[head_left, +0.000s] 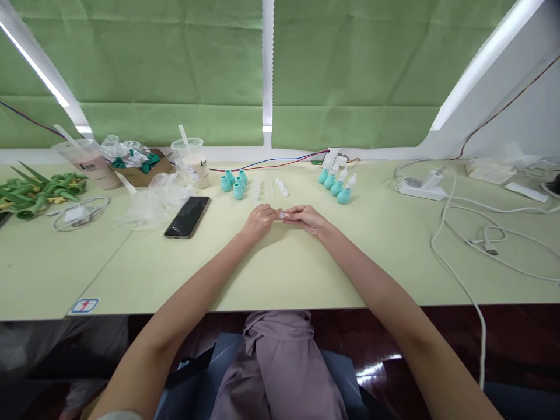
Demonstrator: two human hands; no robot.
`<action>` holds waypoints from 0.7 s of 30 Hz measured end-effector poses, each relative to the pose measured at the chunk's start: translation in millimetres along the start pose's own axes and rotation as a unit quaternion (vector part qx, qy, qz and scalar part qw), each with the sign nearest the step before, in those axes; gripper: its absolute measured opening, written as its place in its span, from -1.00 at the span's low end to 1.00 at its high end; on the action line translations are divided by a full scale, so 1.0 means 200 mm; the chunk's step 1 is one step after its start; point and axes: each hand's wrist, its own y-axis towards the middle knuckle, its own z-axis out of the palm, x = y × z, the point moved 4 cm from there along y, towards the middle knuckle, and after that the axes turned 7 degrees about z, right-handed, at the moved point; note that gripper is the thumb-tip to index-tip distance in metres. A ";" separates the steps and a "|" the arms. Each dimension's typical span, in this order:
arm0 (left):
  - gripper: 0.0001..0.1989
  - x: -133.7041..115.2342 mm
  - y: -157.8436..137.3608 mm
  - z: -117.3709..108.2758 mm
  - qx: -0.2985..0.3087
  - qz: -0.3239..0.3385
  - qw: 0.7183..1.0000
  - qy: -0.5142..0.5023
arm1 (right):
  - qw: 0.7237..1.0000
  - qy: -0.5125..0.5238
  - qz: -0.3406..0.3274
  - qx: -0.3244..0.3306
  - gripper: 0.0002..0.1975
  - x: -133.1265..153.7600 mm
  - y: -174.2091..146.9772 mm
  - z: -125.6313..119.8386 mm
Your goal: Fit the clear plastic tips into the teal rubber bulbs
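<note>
My left hand [259, 223] and my right hand [306, 218] meet over the middle of the table. Between their fingertips is a small white plastic piece [282, 215]. My left fingers are curled closed at one side of it, and my right thumb and fingers pinch the other; the fingers cover much of it. Just beyond the hands lie white nozzle tips [282, 186] in a row and small clear parts [262, 189]. Several turquoise rubber bulbs [238, 191] with open necks stand left of these. To the right, several turquoise bulbs [343, 195] have white nozzles on top.
A phone [187, 217] lies left of my hands, beside a crumpled plastic bag [157, 198]. Drink cups [195, 163], a cardboard box [146, 172] and green artificial leaves [39, 189] stand farther left. A power strip [420, 189] and white cables [446, 221] spread across the right.
</note>
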 end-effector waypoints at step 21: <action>-0.69 0.08 0.01 -0.03 -0.104 -0.119 0.985 -0.069 | 0.959 -0.104 -0.259 -0.057 -0.72 0.12 -0.11 0.10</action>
